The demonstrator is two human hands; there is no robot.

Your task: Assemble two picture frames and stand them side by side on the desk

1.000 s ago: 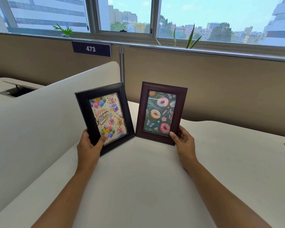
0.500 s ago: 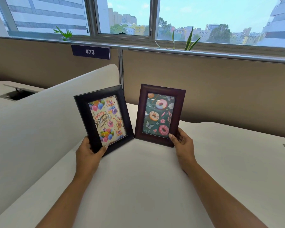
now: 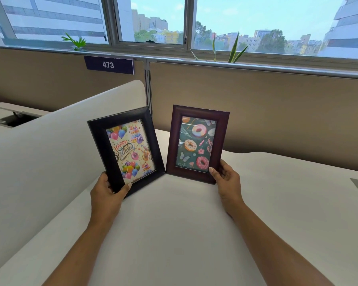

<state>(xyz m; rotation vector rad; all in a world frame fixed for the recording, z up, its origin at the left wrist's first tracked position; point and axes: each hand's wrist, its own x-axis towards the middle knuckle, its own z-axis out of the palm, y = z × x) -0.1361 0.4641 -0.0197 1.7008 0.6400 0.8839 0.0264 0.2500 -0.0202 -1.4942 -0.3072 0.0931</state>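
The left hand [image 3: 106,193] is clamped on the lower left corner of the black frame [image 3: 126,149], thumb on its front; it holds a "Happy Birthday" balloon picture and tilts left. The right hand [image 3: 227,178] grips the lower right corner of the brown frame [image 3: 196,143], which shows donuts on dark green and stands nearly upright. The 2 frames meet at their bottom inner corners on the white table [image 3: 174,234]. Behind the brown frame runs a tan partition [image 3: 267,112] with a "473" sign [image 3: 109,65], windows above. Against 1 second ago, the frames look almost unmoved.
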